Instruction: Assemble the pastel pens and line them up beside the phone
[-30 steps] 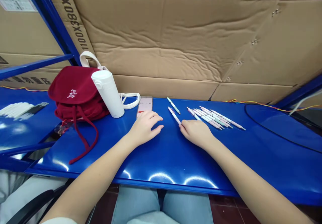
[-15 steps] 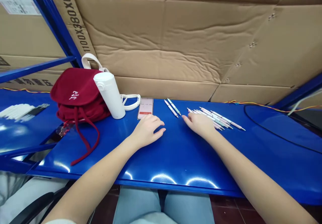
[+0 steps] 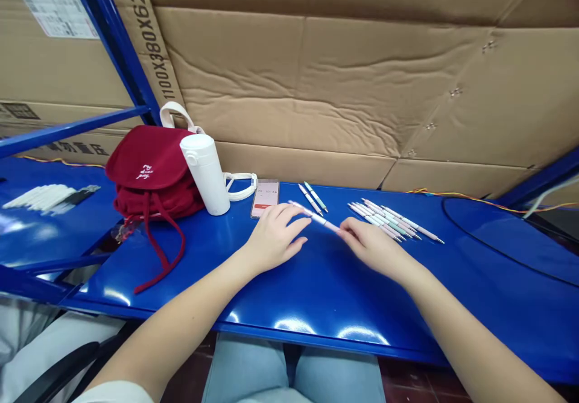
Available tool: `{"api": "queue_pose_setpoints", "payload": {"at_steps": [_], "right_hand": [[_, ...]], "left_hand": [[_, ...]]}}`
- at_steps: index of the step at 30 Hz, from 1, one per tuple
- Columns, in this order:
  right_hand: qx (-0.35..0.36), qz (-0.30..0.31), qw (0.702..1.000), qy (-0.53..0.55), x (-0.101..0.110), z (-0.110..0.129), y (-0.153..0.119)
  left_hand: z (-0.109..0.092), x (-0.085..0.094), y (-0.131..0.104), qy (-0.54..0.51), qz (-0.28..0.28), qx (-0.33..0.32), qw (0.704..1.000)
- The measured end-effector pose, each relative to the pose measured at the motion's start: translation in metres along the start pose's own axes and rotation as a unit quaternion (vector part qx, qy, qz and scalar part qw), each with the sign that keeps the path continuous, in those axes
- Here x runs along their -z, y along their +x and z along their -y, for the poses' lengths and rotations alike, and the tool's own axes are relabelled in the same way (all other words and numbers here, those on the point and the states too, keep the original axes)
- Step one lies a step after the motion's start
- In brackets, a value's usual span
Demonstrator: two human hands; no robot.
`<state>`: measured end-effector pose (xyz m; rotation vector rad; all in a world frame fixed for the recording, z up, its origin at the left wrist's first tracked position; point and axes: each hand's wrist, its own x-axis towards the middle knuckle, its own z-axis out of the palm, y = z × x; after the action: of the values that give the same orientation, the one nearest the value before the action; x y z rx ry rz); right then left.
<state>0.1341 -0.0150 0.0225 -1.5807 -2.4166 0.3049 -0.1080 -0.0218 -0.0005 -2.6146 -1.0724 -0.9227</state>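
My right hand (image 3: 373, 246) is closed on the tip end of a pale pink and white pen (image 3: 322, 219), held slantwise above the blue table. The pen's other end lies just beyond the fingertips of my left hand (image 3: 275, 237). That hand is open, its fingers spread and thumb apart; whether a fingertip touches the pen is hard to tell. Behind my right hand lies a loose pile of several pastel pens (image 3: 391, 221). A pink and white pen (image 3: 313, 200) and a green and white pen (image 3: 316, 195) lie side by side, farther back between my hands.
A phone (image 3: 265, 199) showing a timer lies behind my left hand. Left of it stand a white bottle (image 3: 205, 175) and a red bag (image 3: 149, 171). White and dark pens (image 3: 49, 198) lie far left. A black cable (image 3: 493, 243) curves across the right side. Cardboard (image 3: 289, 119) backs the blue table (image 3: 316, 294).
My right hand has taken a pink pen from the pile and brought it left toward my left hand. The view has shifted slightly. My left hand stays open near the phone.
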Motion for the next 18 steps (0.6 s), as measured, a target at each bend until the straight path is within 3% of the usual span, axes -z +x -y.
{"api": "queue_pose_setpoints", "payload": {"at_steps": [3,6,13,18], "right_hand": [[0.094,0.038,0.992,0.073,-0.01,0.026,0.007],[0.103,0.041,0.989,0.097,-0.021,0.033,0.012],[0.133,0.039,0.989,0.054,-0.032,0.019,0.006],[0.158,-0.002,0.987,-0.025,-0.036,0.02,0.003]], "left_hand": [[-0.001,0.001,0.0,0.027,0.059,-0.016,0.998],[0.002,-0.001,-0.001,0.019,0.126,0.008,0.992],[0.006,-0.008,-0.003,-0.022,0.156,0.031,0.987],[0.007,-0.009,-0.005,-0.064,0.169,0.037,0.983]]}}
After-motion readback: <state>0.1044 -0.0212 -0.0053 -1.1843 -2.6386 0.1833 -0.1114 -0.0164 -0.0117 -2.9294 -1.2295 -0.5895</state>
